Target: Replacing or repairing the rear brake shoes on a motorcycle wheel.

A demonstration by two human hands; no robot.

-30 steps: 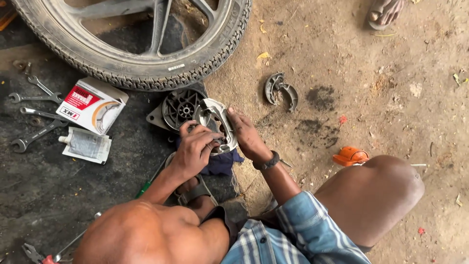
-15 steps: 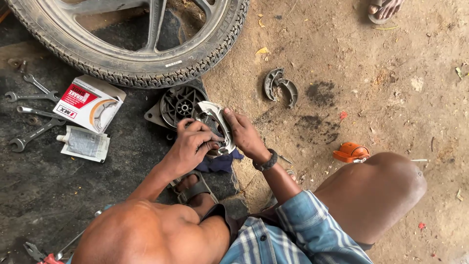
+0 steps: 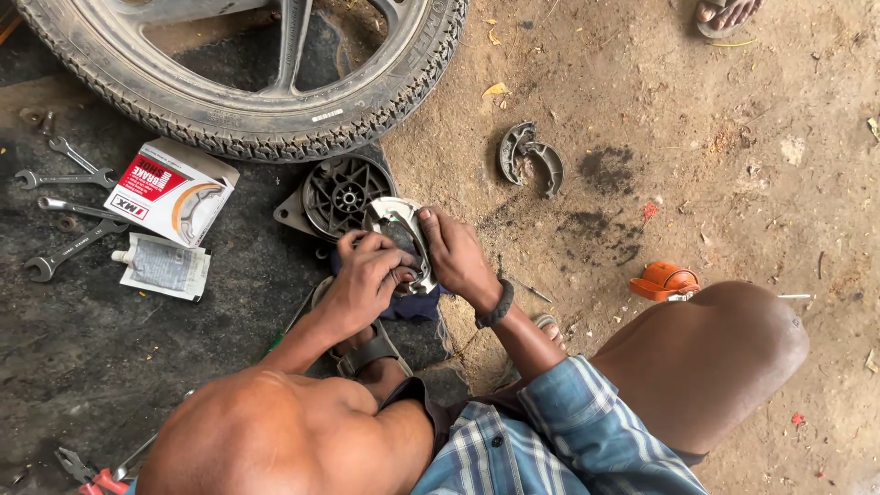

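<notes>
Where spanners (image 3: 64,211) lie, perhaps grease sachet (image 3: 163,267)

White-red box (image 3: 171,192) beside clear sachet (image 3: 162,267).

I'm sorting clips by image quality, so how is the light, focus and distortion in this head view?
Head view: soft, even daylight with no glare; weak shadows under the tyre and knee. Focus is sharp on the left hand, right hand and the metal brake part they hold; the spanners are crisp too. No motion blur. Slight wide-angle curving shows at the edges.
</notes>
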